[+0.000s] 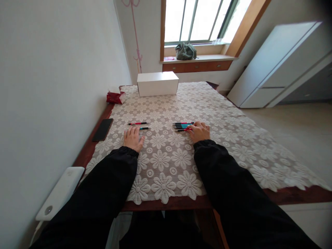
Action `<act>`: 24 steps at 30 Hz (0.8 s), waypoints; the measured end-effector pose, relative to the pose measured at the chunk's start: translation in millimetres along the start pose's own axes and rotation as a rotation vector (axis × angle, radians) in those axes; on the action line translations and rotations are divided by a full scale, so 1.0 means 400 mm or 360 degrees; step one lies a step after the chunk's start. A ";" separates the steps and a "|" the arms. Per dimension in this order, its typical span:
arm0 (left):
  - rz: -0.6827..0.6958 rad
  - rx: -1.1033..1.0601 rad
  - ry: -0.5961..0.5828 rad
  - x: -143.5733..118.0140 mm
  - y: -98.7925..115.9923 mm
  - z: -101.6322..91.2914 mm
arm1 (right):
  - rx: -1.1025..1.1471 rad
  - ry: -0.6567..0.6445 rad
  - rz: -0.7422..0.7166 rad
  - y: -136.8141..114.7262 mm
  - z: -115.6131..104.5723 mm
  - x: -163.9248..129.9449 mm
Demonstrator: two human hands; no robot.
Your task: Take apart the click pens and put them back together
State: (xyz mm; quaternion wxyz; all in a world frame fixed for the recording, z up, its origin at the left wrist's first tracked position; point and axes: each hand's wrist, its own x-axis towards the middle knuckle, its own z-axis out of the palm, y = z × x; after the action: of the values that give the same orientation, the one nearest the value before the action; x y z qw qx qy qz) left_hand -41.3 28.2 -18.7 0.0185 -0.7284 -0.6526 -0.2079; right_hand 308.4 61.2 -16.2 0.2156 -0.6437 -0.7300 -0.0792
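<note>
Teal pen (144, 128) at left hand (133, 138) fingertips, touching

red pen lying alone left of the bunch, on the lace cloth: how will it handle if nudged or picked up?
The red pen looks slim and rigid, so probably light and stiff. It lies flat on the lace tablecloth, whose openwork would likely curb rolling. Being low and thin, it may need a pinch by the fingers; the left hand rests near it.
</note>
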 end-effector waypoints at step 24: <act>0.0285 -0.0449 -0.0088 0.006 0.028 -0.025 | -0.0004 -0.0065 0.0017 -0.012 0.005 0.006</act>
State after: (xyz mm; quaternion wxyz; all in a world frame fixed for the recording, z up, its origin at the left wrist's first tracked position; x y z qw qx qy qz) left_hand -33.1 25.7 -6.2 -0.0834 -0.7845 -0.5496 -0.2748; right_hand 303.3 63.4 -16.5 0.2004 -0.6493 -0.7307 -0.0659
